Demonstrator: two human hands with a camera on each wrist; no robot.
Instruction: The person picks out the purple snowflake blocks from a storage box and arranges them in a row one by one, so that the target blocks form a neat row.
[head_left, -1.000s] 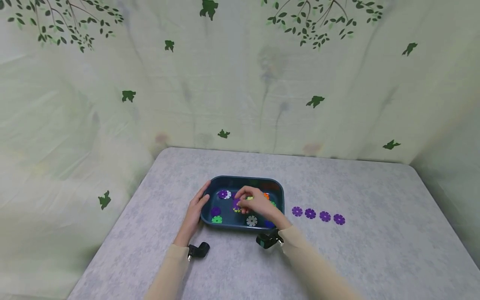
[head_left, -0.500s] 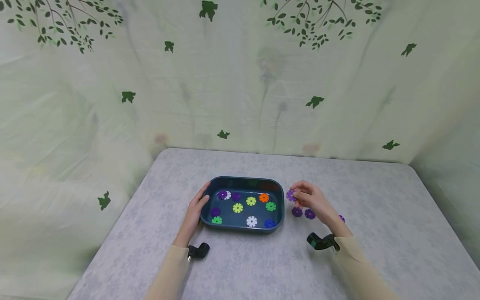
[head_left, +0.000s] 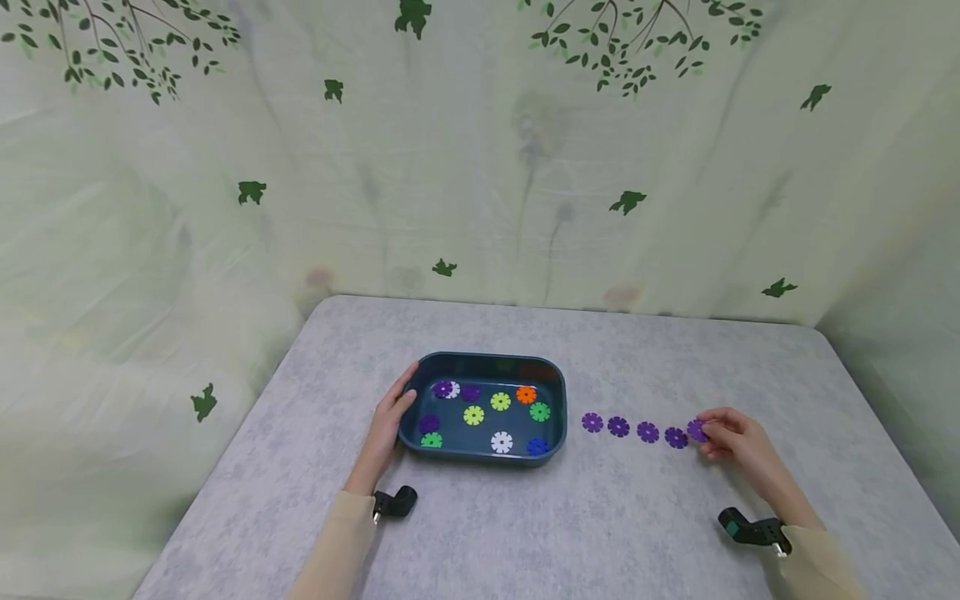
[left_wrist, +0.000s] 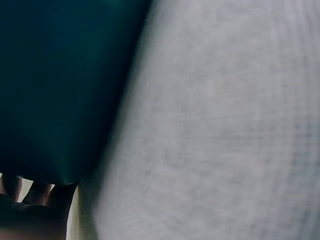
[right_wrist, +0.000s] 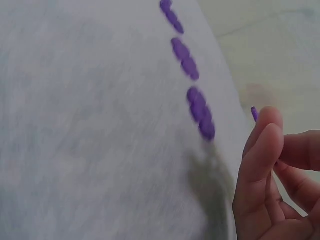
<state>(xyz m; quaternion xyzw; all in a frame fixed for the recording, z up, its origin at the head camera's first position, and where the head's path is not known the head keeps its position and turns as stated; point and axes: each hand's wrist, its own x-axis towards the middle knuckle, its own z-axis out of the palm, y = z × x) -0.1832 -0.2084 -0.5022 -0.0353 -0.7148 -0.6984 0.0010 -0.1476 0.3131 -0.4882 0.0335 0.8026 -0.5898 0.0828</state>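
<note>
My right hand [head_left: 731, 437] pinches a purple notched plastic disc, a snowflake-type building piece [head_left: 697, 430], between thumb and fingertips. It is at the right end of a row of several like purple discs [head_left: 618, 427] on the table. In the right wrist view only the edge of the pinched disc [right_wrist: 254, 114] shows past the fingertips, with the row beyond it. My left hand [head_left: 385, 421] rests against the left end of a dark blue tray [head_left: 480, 456], its fingers extended along the outside and thumb at the rim. The left wrist view shows the tray wall [left_wrist: 60, 90] with fingers below it.
Inside the tray lie several more discs: purple, white, an orange disc [head_left: 527, 395], yellow-green, green and a blue disc [head_left: 537, 447]. The grey table [head_left: 525, 533] has a leaf-printed curtain [head_left: 480, 167] behind it and at its sides.
My right hand has come out of the tray with a purple disc and carried it right, past the row to its far end. The left hand has stayed at the tray.
</note>
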